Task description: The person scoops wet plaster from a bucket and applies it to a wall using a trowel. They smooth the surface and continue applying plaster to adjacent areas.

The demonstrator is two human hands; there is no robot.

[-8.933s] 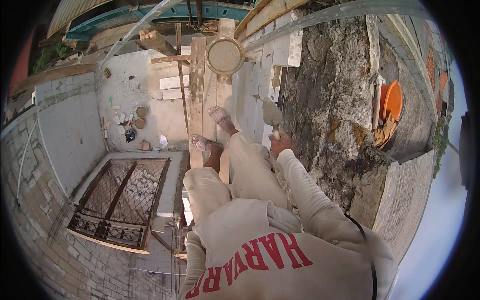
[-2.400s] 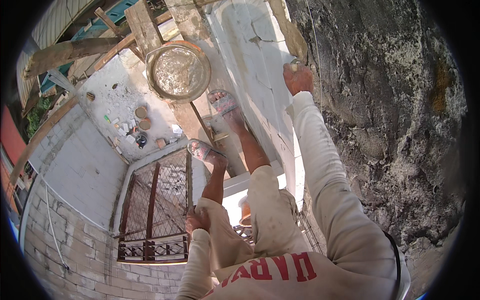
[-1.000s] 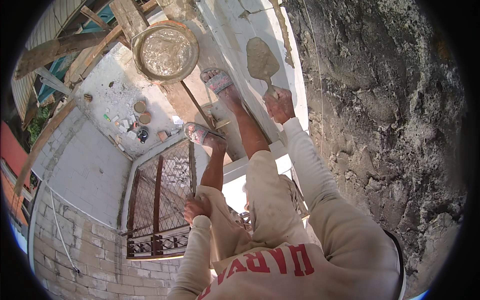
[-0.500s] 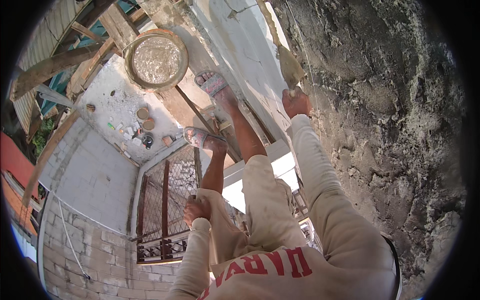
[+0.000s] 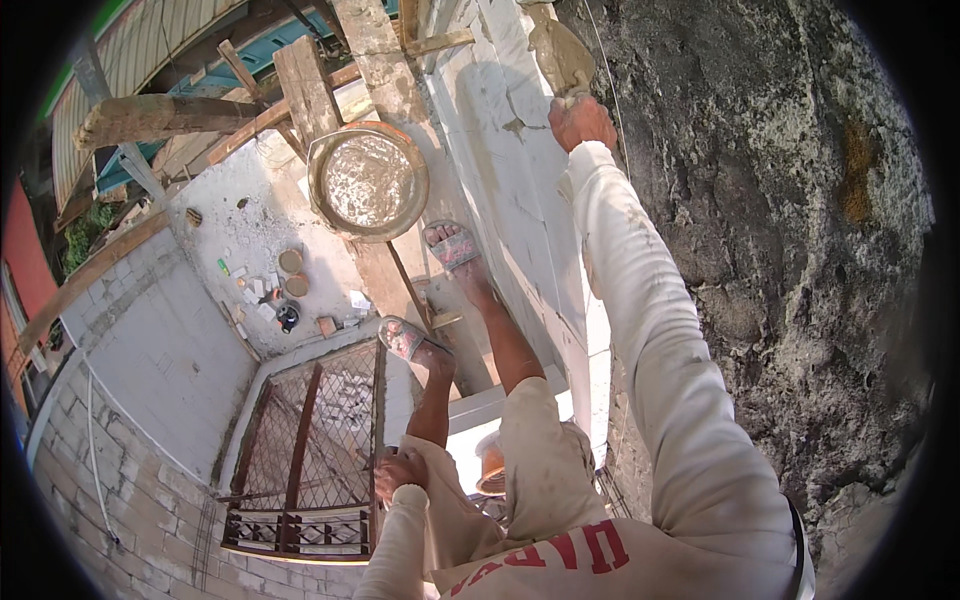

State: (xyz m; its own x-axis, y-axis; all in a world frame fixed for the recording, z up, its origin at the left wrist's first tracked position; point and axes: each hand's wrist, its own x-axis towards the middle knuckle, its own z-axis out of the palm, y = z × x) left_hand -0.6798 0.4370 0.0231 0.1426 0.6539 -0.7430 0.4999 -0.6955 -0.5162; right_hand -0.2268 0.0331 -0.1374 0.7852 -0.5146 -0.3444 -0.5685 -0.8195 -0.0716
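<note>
My right hand point(image 5: 583, 124) is closed round the handle of a trowel point(image 5: 562, 52), arm stretched far forward. Its mortar-coated blade lies at the edge of the pale block wall point(image 5: 505, 130), beside a taut string point(image 5: 604, 70) and the rough dark wall. Down by my left knee, my left hand point(image 5: 400, 474) is closed with its fingers curled against the leg of my shorts; whatever may be in it is hidden. A round bucket of wet grey mortar point(image 5: 368, 180) stands on a plank ahead of my feet.
I am high up, sandalled feet on narrow planks point(image 5: 375, 285). Far below lies a floor point(image 5: 265, 190) with buckets and rubble. Rough timber beams point(image 5: 165, 120) cross at upper left. A metal grille point(image 5: 310, 430) is below left; the rough dark wall point(image 5: 760, 220) rises at right.
My right hand has moved forward along the wall edge with the trowel. The view has shifted, so the bucket and feet sit lower and further right. My left hand stays by the knee.
</note>
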